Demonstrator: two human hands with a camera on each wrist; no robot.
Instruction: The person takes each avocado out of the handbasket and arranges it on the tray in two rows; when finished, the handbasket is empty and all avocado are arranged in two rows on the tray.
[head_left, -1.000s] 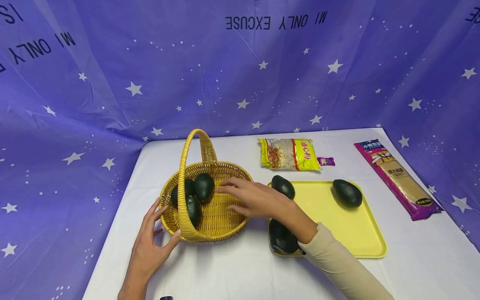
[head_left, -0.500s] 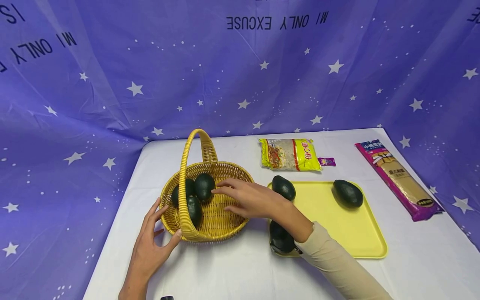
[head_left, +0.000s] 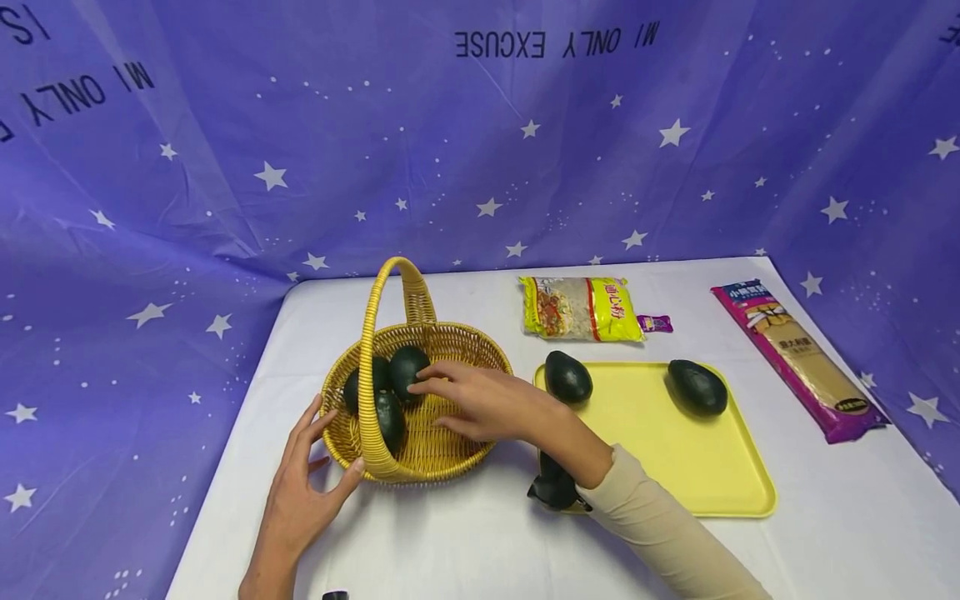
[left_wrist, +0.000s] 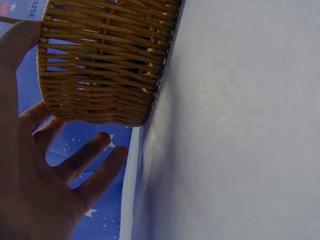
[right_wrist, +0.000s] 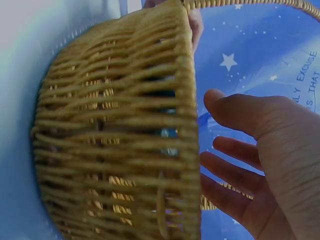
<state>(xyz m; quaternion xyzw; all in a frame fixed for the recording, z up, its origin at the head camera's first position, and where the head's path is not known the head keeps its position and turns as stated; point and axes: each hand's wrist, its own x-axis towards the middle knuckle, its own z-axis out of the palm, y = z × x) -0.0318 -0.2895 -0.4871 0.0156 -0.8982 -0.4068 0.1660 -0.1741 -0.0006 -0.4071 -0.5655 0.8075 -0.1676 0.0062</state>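
Note:
A yellow wicker basket (head_left: 442, 433) with a tall arched handle stands on the white table. Three dark green avocados (head_left: 408, 372) lie in its left half. My left hand (head_left: 303, 492) rests against the basket's left side, thumb and fingers spread along the rim; the left wrist view shows those fingers (left_wrist: 100, 180) fairly straight. Over the basket's right rim reaches my right hand (head_left: 483, 400), holding nothing, its fingertips close to the upper avocado; whether they touch it I cannot tell. In the right wrist view, its thumb and fingers (right_wrist: 232, 170) are loosely spread above the rim.
On the right, a yellow tray (head_left: 675, 458) carries avocados (head_left: 697, 388); its lower left corner is partly hidden by my right forearm. Behind it lie a yellow pasta bag (head_left: 581, 308) and a small purple packet (head_left: 656, 323). A long purple pasta pack (head_left: 798, 358) lies far right.
My right hand has moved left, deeper over the basket and closer to the upper avocado. My left hand and the basket have stayed in place.

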